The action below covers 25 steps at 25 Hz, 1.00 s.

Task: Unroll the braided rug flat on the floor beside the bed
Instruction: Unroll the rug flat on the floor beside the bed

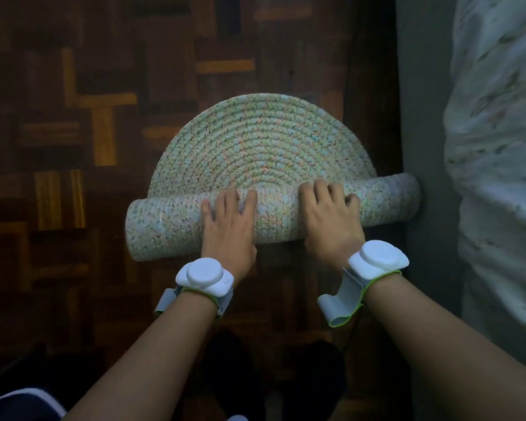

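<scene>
Head view: the braided rug lies about half unrolled on the parquet floor, its flat half-disc toward 12 o'clock. The roll remains under the left hand and right hand, fingers spread flat, grasping nothing. The bed borders at 3 o'clock.

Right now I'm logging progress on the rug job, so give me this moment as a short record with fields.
rug: braided rug, far half flat on the floor, near half rolled
roll: lies crosswise nearest the person, right end against the bed base
left hand: flat on top of the roll, fingers spread
right hand: flat on top of the roll, beside the left
floor: dark wood parquet
wrists: white devices strapped on both
task state: partly unrolled
</scene>
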{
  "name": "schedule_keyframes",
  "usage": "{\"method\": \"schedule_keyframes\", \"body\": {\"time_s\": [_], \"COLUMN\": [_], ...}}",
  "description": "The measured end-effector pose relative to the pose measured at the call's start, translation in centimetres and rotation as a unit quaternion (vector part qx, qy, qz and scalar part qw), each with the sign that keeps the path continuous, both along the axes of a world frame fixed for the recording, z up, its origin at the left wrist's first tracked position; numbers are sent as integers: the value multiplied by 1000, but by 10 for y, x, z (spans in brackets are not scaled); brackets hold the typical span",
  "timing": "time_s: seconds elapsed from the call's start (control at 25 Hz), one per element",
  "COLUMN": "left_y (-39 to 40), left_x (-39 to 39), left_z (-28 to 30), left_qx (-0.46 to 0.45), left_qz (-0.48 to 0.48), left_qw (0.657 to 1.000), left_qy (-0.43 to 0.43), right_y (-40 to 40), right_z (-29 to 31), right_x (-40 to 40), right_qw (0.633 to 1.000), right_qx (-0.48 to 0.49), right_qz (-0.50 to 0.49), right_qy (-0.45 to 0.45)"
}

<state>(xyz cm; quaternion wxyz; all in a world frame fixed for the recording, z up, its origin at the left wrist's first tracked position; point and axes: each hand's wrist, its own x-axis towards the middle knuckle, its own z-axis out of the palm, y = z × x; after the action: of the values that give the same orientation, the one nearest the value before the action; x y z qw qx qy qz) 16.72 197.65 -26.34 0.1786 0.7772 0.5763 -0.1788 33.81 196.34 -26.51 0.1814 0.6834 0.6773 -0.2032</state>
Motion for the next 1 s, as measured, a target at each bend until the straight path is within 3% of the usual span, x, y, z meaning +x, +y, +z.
{"method": "schedule_keyframes", "body": {"time_s": [0.32, 0.56, 0.84, 1.0], "left_y": [-46, -67, -87, -95], "left_x": [-9, -17, -28, -37], "left_z": [-6, -4, 0, -2], "left_qx": [-34, -14, -9, -8], "left_qz": [-31, -39, -10, -12], "left_qw": [998, 996, 997, 997], "left_qy": [36, 75, 82, 80], "right_y": [-36, -61, -81, -96], "right_z": [3, 9, 10, 7], "right_x": [-1, 3, -1, -3], "right_qw": [996, 998, 992, 995], "right_qx": [-77, -57, -111, -75], "right_qz": [-29, -19, -39, -34], "right_qy": [40, 32, 43, 60]}}
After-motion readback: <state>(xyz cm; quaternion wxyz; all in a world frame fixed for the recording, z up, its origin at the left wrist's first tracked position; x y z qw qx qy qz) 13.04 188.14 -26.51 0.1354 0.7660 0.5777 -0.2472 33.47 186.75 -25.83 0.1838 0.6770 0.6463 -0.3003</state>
